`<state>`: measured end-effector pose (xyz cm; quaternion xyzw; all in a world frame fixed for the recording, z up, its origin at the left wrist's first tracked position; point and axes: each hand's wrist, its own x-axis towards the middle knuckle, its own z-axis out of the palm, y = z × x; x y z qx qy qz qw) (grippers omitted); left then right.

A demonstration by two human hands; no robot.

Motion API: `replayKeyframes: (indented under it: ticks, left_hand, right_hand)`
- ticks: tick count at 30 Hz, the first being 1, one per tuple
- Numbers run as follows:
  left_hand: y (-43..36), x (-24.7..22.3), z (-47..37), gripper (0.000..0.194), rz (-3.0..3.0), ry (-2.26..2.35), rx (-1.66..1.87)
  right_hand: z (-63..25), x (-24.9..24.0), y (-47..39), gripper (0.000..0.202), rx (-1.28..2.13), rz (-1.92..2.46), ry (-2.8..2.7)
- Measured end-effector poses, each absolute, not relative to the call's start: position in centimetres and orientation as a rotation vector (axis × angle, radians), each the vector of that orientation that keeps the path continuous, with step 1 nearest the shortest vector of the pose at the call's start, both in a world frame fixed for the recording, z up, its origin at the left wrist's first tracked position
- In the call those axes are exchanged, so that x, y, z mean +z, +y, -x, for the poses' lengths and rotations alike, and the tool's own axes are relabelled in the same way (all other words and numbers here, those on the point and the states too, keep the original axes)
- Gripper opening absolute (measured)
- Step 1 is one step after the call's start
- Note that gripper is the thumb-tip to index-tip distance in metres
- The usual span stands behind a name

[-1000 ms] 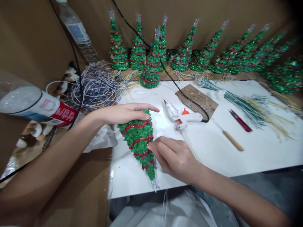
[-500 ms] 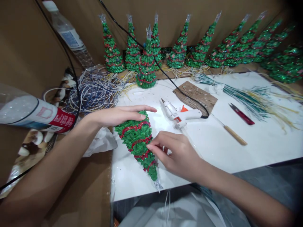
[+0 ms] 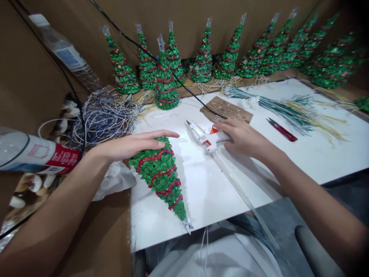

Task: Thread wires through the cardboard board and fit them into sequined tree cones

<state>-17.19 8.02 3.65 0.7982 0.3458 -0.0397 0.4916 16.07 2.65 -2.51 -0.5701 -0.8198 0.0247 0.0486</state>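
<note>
A small green tree point(image 3: 158, 173) with red garland lies on its side on the white board, its clear star tip toward me. My left hand point(image 3: 132, 145) holds its base end, with the thumb and a finger over the top and the other fingers hidden. To the right, my right hand point(image 3: 242, 136) is wrapped round the handle of the white glue gun point(image 3: 211, 143), near its orange trigger. The gun lies on the board with its nozzle pointing away to the left, and a long clear glue stick trails from it toward me.
Several finished trees point(image 3: 230, 57) stand along the back. Tangled wires point(image 3: 100, 115) and bottles point(image 3: 37, 152) are at left. Cardboard point(image 3: 227, 109), green wire bundles point(image 3: 276, 109) and red snips point(image 3: 282, 130) lie beyond the gun. A black cable point(image 3: 187, 89) crosses the back.
My right hand has left the tree's side and moved right and away onto the glue gun's handle. My left hand stays on the tree. The whole view has shifted slightly.
</note>
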Motion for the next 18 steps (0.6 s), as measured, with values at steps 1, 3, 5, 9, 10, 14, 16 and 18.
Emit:
replayKeyframes:
  ticks: [1,3,5,9,10,14,16,18]
  left_hand:
    - [8.0,3.7,17.2,0.045,-1.932,0.852,-0.1]
    - [7.9,3.8,17.1,0.046,-1.919,0.874,-0.11]
    - [7.8,3.8,17.1,0.048,-1.908,0.891,-0.12]
    - [7.8,3.7,17.1,0.049,-1.87,0.879,-0.099]
    - [7.8,3.7,17.1,0.05,-1.854,0.874,-0.094]
    - [7.8,3.7,17.1,0.051,-1.821,0.871,-0.085]
    - [7.7,3.7,17.0,0.052,-1.825,0.862,-0.069]
    - [7.7,3.8,17.0,0.052,-1.814,0.857,-0.047]
  right_hand:
    - [-16.0,-2.7,2.9,0.06,0.081,1.74,-2.507]
    - [-15.9,-3.1,3.2,0.061,0.072,1.726,-2.513]
    - [-15.8,-3.4,3.3,0.061,0.025,1.669,-2.537]
    - [-15.8,-3.5,3.3,0.056,-0.117,1.581,-2.563]
    - [-15.8,-3.3,3.2,0.053,-0.127,1.576,-2.52]
    - [-15.6,-2.0,3.4,0.029,0.097,1.485,-2.066]
    - [-15.2,-1.5,3.9,0.024,0.218,1.437,-1.802]
    - [-14.8,-1.2,4.5,0.029,0.265,1.416,-1.671]
